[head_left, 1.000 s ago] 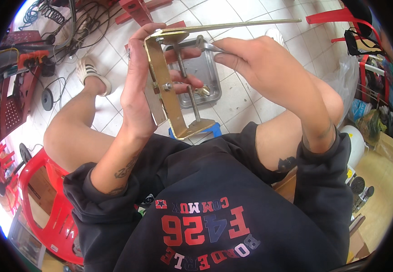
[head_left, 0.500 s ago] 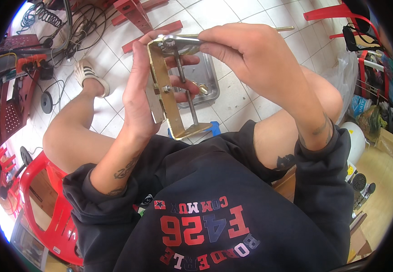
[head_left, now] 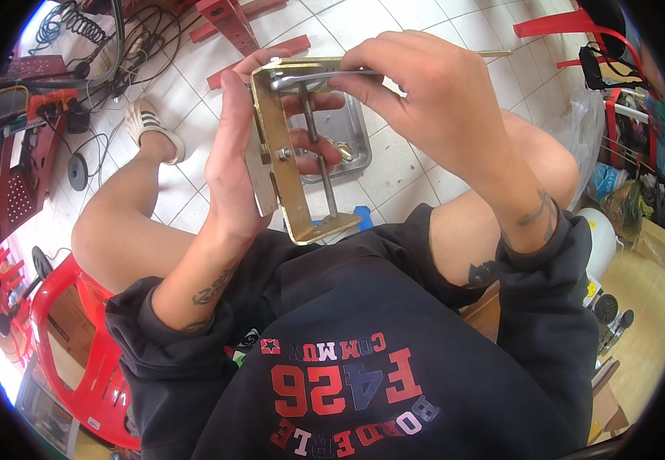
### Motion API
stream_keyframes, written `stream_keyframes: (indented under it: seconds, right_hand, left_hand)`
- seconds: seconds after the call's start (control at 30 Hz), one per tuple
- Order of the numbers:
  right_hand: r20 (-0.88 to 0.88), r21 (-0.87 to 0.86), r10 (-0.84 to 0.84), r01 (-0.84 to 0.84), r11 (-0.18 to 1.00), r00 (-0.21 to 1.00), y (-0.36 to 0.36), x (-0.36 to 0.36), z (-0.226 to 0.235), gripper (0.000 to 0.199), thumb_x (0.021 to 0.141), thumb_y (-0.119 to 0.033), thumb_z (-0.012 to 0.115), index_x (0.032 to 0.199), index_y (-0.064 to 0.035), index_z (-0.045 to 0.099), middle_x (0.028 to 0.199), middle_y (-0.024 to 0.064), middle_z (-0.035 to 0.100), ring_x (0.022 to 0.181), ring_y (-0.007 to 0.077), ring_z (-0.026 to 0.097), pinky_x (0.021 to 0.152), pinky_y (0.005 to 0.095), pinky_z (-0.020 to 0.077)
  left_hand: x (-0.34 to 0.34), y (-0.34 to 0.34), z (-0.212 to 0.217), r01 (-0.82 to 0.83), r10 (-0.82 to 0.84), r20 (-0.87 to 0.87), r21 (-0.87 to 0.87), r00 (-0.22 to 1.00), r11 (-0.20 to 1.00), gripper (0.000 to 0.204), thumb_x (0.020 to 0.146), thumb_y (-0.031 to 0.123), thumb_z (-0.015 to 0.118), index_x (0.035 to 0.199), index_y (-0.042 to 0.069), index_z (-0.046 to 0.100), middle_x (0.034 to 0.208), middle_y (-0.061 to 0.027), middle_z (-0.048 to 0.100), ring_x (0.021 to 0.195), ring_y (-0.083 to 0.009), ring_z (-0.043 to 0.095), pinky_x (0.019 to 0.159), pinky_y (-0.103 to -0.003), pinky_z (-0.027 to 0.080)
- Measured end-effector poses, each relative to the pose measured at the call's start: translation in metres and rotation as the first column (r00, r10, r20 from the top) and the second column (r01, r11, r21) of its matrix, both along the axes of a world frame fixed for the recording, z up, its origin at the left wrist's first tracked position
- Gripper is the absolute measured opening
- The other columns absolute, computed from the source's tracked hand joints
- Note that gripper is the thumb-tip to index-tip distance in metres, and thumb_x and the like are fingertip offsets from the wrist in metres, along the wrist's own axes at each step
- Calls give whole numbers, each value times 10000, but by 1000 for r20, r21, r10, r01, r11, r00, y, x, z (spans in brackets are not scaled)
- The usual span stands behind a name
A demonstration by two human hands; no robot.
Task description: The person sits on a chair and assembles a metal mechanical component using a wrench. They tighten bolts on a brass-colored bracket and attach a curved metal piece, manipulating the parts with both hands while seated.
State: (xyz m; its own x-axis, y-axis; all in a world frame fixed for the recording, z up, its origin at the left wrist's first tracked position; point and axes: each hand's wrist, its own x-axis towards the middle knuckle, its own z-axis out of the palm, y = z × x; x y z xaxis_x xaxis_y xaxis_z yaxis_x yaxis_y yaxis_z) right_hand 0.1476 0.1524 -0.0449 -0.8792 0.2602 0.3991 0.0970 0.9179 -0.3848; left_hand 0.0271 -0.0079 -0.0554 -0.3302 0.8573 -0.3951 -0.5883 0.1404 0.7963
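My left hand (head_left: 231, 172) is wrapped round the back of a gold-coloured metal bracket (head_left: 286, 184), holding it upright above my lap. Several fingers show through behind it. A dark rod (head_left: 326, 180) runs between the bracket's upper and lower arms, and a small bolt (head_left: 284, 154) sits in its side plate. My right hand (head_left: 424, 88) pinches a silver wrench (head_left: 313, 77) between thumb and fingers. The wrench's head lies at a fastener inside the bracket's upper corner. Beyond the right hand, a thin gold-coloured strip (head_left: 493, 53) sticks out to the right.
A grey metal tray (head_left: 362, 146) with brass-coloured parts lies on the tiled floor behind the bracket. Red metal stands (head_left: 229, 31) stand farther off. A red plastic chair (head_left: 49, 337) is at the left, cables (head_left: 144, 46) at the far left, boxes and bags at the right.
The wrench has turned and is now seen nearly edge-on at the bracket's upper corner. My right hand has shifted slightly right, and the bracket has tilted a little.
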Motion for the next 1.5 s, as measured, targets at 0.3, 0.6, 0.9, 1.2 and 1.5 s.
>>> stream_keyframes:
  seconds: [0.3,0.6,0.9,1.2,1.5]
  right_hand:
    - [-66,78,-19,24,997,998,-6,-1,1,135,771,-182,778,815,-86,694,717,31,653,624,223,610,534,328,463]
    - [-80,310,-53,75,948,995,-9,1,10,178,692,-223,818,728,-126,673,595,-5,571,552,183,549,504,314,398]
    - [-40,384,-37,49,922,999,-18,3,9,194,646,-189,804,714,-138,629,607,-40,569,578,163,521,541,304,374]
    - [-58,51,-73,76,996,996,-8,-2,-11,183,748,-218,787,779,-100,651,677,18,640,621,214,585,565,337,422]
    - [117,-197,-122,143,970,986,-16,-4,-25,232,861,-298,714,829,-77,651,639,84,613,562,266,595,512,367,430]
  left_hand:
    - [4,2,7,-35,36,-161,9,986,999,689,995,646,186,1394,111,359,1104,-159,599,702,-177,641,634,-275,526]
    - [12,4,-4,-105,65,-350,-97,934,990,546,1017,512,390,1349,79,391,1009,-127,595,704,-149,572,639,-279,490]
    - [18,4,-4,-101,19,-395,-186,918,977,473,971,359,573,1301,60,413,903,-98,611,686,-138,567,622,-274,466]
    - [11,0,-3,-140,100,-291,-121,952,983,515,843,146,525,1316,36,355,1009,-160,602,690,-191,618,624,-301,489]
    - [5,-3,-5,-144,127,-222,-63,967,987,512,837,150,487,1314,49,331,1055,-182,625,668,-213,642,588,-277,483]
